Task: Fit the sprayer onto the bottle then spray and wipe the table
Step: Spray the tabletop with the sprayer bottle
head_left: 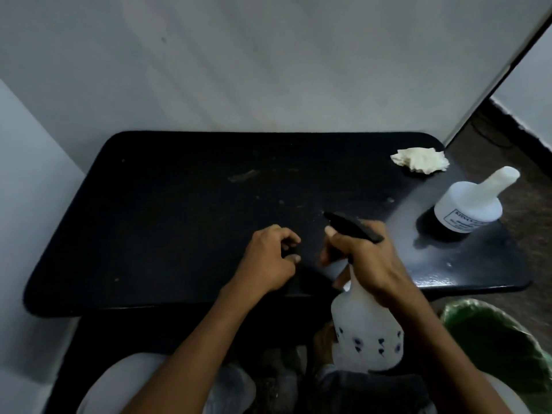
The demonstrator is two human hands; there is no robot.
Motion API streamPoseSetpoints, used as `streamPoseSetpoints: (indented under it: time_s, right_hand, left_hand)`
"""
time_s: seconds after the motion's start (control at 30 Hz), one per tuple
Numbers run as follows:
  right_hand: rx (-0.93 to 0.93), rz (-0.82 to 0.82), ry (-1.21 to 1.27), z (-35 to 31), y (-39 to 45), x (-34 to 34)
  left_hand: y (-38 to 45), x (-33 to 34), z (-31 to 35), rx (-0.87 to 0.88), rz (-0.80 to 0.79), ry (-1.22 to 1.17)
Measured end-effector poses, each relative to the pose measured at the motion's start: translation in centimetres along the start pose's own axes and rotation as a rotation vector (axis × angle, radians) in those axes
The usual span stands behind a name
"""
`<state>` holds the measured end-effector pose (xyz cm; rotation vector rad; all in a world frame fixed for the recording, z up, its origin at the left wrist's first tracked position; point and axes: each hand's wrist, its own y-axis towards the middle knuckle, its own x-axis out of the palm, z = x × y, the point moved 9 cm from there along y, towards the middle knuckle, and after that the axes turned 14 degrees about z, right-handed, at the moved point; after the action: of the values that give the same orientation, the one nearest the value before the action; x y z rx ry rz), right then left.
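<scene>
A translucent white spray bottle (366, 330) with dark printed marks hangs over the near edge of the black table (179, 204). On its neck sits a black sprayer head (349, 224), nozzle pointing up-left over the tabletop. My right hand (367, 258) is wrapped around the sprayer and bottle neck. Just left of it, my left hand (270, 258) hovers over the table with fingers curled and apart, holding nothing. A crumpled white cloth (421, 159) lies at the table's far right corner.
A second white bottle (469, 204) with a long tapered spout and a label stands at the table's right side. A green-lined bin (493, 345) sits on the floor at lower right. White walls close in behind and on the left.
</scene>
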<state>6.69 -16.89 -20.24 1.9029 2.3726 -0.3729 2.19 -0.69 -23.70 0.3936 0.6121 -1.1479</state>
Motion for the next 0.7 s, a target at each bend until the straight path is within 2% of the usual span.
streamPoseSetpoints:
  time_s: [0.2,0.4,0.53,0.7]
  right_hand:
    - [0.049,0.043,-0.130,1.3,-1.3,0.1]
    - [-0.001,-0.004,-0.130,0.7,-1.8,0.5]
    - [0.000,0.046,-0.096,0.1,-2.5,0.1]
    - [0.010,0.171,-0.193,0.5,-2.9,-1.5]
  left_hand:
    - [0.3,0.7,-1.3,-0.007,0.020,0.046]
    - [0.5,0.9,-1.6,-0.013,0.017,0.066]
    - [0.7,1.0,-1.7,-0.023,0.008,0.079]
    - [0.6,1.0,-1.4,-0.006,0.028,0.090]
